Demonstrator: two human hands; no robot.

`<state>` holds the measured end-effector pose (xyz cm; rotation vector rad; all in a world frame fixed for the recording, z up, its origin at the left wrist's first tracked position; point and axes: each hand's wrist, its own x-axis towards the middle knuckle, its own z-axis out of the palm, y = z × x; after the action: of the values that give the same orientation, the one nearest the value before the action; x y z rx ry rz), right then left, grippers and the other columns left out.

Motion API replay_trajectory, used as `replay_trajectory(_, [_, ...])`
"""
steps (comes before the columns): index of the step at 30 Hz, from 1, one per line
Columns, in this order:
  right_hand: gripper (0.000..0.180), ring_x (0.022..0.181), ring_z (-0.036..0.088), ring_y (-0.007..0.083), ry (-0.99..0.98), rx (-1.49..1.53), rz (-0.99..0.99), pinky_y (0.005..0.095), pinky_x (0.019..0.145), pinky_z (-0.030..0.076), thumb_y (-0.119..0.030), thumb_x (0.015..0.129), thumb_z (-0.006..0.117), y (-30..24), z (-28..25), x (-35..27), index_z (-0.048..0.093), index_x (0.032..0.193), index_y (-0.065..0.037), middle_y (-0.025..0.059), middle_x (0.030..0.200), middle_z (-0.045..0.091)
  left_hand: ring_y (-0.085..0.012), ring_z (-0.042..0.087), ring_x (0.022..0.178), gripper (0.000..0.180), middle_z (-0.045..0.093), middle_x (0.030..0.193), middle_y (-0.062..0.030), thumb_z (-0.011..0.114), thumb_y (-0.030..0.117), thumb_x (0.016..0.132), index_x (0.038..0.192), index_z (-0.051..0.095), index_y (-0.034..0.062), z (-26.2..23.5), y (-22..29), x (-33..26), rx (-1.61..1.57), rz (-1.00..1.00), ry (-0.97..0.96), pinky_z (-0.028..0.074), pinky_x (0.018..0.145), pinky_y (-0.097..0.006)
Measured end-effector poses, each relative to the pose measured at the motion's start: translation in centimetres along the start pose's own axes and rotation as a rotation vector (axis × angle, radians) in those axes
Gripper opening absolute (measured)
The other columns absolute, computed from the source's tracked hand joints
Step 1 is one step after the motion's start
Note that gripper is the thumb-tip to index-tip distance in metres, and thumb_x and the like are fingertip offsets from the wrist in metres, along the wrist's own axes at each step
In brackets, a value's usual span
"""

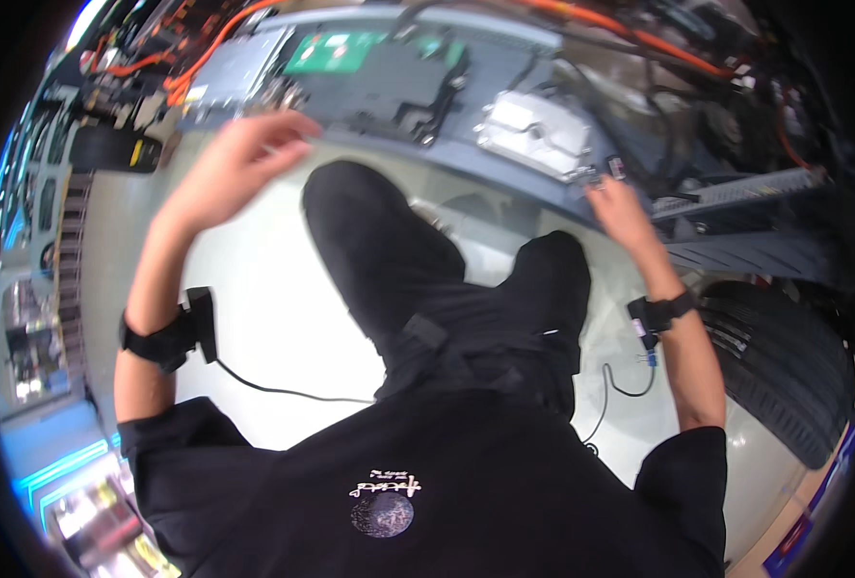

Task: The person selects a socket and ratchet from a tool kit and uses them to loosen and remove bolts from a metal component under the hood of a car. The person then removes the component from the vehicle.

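Note:
My left hand (244, 169) is raised before the near edge of a grey metal tray (350, 140). Its fingers are loosely bent and apart, with nothing between them, slightly smeared by motion. Farther out on the tray lies a green circuit board (329, 52). To the right sits a silver metal box (535, 132) with a ribbed casing. At that box's right end is my right hand (622, 210), its fingers drawn together by small metal fittings and a dark connector (615, 167). Whatever these fingers pinch is too small to make out.
Orange cables (630, 34) run along the far side. A large black tyre (779, 371) is at the right, below a grey metal beam (736, 241). Another dark wheel (114, 149) stands at the left. Black straps with thin cables circle both my forearms.

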<state>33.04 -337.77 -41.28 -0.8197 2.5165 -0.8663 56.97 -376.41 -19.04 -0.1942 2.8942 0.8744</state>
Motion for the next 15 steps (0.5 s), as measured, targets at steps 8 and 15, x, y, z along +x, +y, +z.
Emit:
replay_trajectory(8, [0.029,0.054,0.045,0.0095,0.023,0.067,-0.024,0.0293,0.052,0.036,-0.028,0.096,0.054,3.9,0.2,0.3,0.055,0.08,-0.004,-0.0002,0.06,0.046,-0.0126,0.057,0.097,0.036,0.062,0.098,-0.0042,0.056,0.029,0.098,0.122,0.06,0.0022,-8.5,-4.8,-19.2,0.06,-0.367,0.111,0.044,0.094,-0.029])
replay_trajectory(15, [0.025,0.053,0.041,0.0059,-0.097,0.178,-0.007,0.0254,0.05,0.032,-0.025,0.098,0.054,4.6,0.7,1.2,0.054,0.081,-0.007,-0.0038,0.06,0.044,-0.0145,0.056,0.095,0.041,0.061,0.094,-0.0044,0.052,0.038,0.099,0.122,0.06,0.005,-8.3,-8.1,-25.9,0.205,-0.476,0.135,0.043,0.093,-0.029])
